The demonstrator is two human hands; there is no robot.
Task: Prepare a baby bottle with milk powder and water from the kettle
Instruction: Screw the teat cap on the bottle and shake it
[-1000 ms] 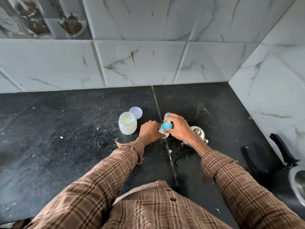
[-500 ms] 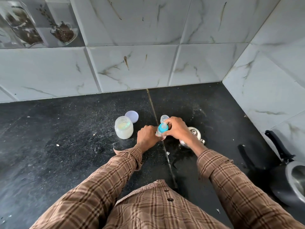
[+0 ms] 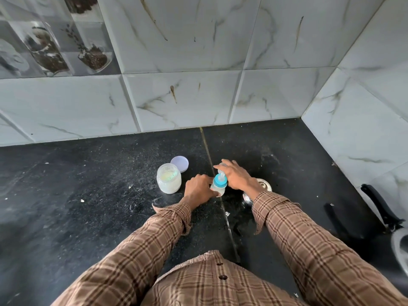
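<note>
A small baby bottle (image 3: 218,188) with a blue collar (image 3: 220,180) stands on the black counter (image 3: 88,206), holding whitish liquid. My left hand (image 3: 198,191) grips the bottle's lower body from the left. My right hand (image 3: 236,176) is off the collar, with its fingers spread over a clear cap (image 3: 221,170) just behind the bottle; whether the fingers touch the cap is hidden. To the left stands an open jar of milk powder (image 3: 169,178), its lilac lid (image 3: 180,163) lying behind it. The kettle (image 3: 403,250) with its black handle (image 3: 379,208) shows at the right edge.
A small steel item (image 3: 263,184) sits under my right wrist, with wet patches (image 3: 240,226) on the counter near it. Marble-look wall tiles (image 3: 198,102) close the back and the right side (image 3: 364,129). White specks dot the counter.
My right hand has let go of the blue collar and opened, its fingers stretching back over the clear cap. My left hand keeps its hold on the bottle. The camera has tilted up.
</note>
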